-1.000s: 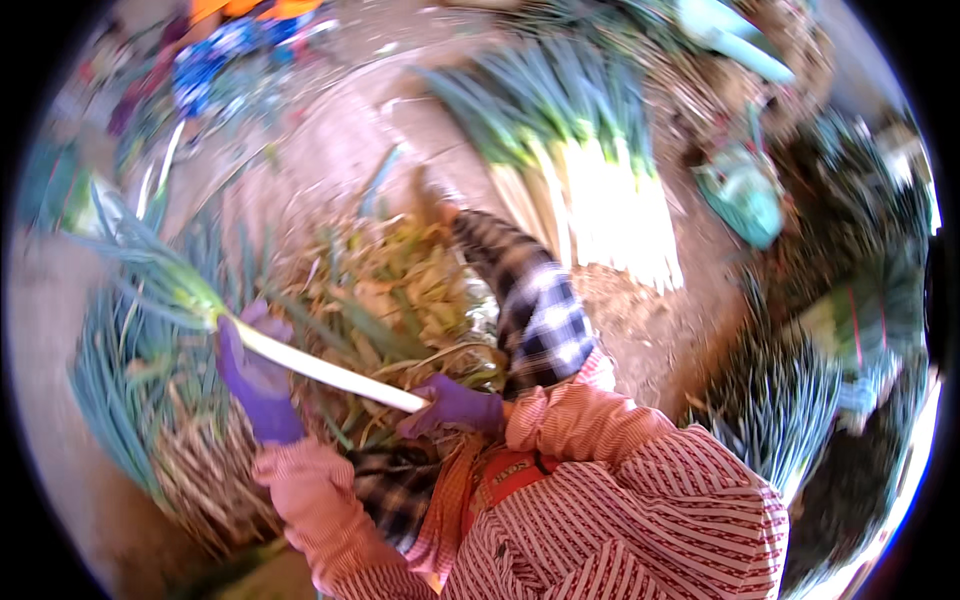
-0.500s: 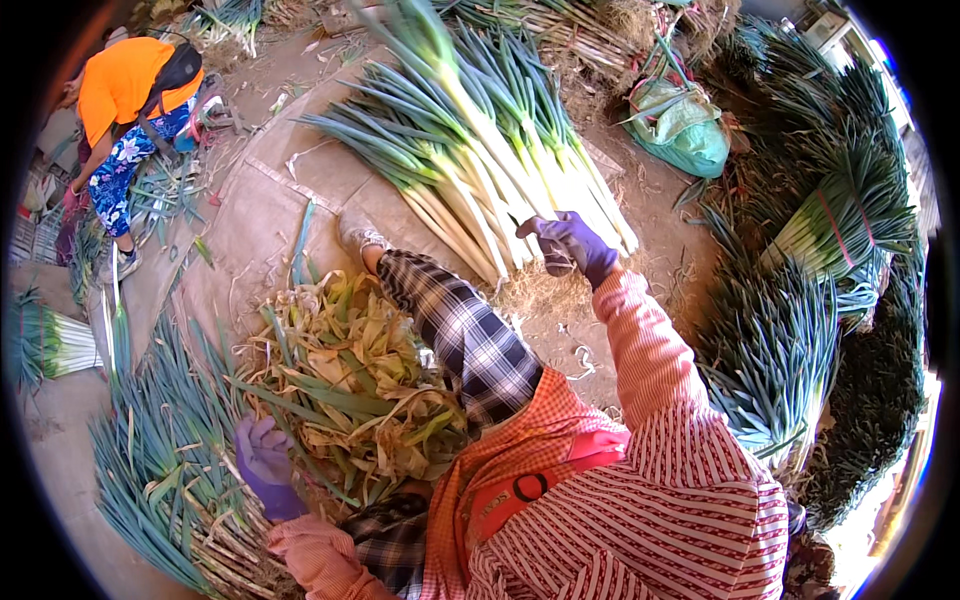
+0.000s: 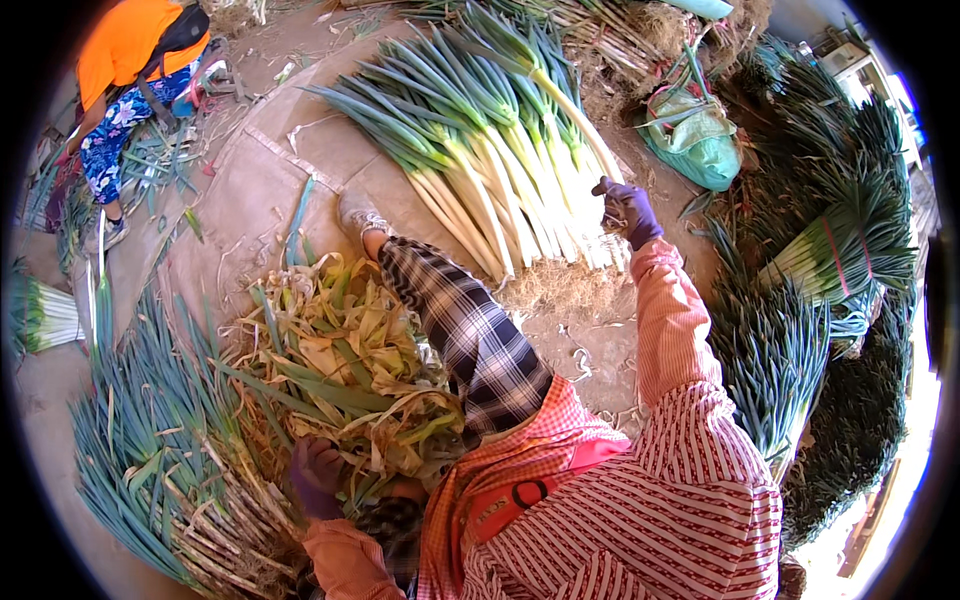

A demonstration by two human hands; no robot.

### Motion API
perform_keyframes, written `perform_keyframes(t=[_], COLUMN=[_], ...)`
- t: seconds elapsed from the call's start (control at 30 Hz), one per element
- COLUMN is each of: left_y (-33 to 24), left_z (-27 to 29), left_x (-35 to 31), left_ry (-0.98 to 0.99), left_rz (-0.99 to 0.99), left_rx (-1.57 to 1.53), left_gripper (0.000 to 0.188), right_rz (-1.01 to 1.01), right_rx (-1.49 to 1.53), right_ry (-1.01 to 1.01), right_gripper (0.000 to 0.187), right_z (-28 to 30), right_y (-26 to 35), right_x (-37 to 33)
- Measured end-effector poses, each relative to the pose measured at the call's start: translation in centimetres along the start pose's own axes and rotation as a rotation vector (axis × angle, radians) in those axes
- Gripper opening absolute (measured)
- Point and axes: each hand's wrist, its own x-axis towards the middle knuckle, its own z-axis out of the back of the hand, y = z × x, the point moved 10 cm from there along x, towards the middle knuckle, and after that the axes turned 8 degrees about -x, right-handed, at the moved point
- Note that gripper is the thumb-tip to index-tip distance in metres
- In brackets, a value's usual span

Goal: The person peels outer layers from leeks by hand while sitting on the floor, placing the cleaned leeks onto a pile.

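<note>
My right hand (image 3: 630,213), in a purple glove, is closed around the root end of a long green onion (image 3: 570,105) at the right edge of a fanned pile. The pile of trimmed green onions (image 3: 500,170) lies with its white stems toward me and its green tops pointing away. My left hand (image 3: 318,478), also gloved in purple, hovers empty with loosely bent fingers by a heap of peeled yellow leaves (image 3: 350,370). Beside it on the left lie untrimmed green onions (image 3: 160,450), their pale stems toward me.
A co-worker in an orange top (image 3: 120,50) bends over at the upper left. Bundled green onions (image 3: 830,250) and upright ones (image 3: 770,360) line the right side. A green plastic sack (image 3: 695,145) sits beyond my right hand. My shoe (image 3: 360,215) rests near the pile.
My right hand has moved right, bringing the green onion down onto the pile's right edge. My left hand has shifted right and nearer to me, toward the leaf heap. The view has turned slightly.
</note>
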Motion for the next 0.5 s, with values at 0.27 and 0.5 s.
perform_keyframes(t=[0.27,0.5], left_y=[-4.1,-15.2], left_z=[2.2,15.2], left_x=[0.4,-4.0], left_ry=[-0.427,-1.118], left_rz=[-0.401,-0.752], left_rx=[0.826,0.942], left_gripper=[0.025,0.025], right_rz=[-0.01,-0.002], right_rx=[-1.238,-1.121], right_ry=[-0.21,-0.023], right_gripper=[0.052,0.02], right_z=[14.1,-5.9], right_y=[-11.8,-8.4], right_x=[6.4,2.8])
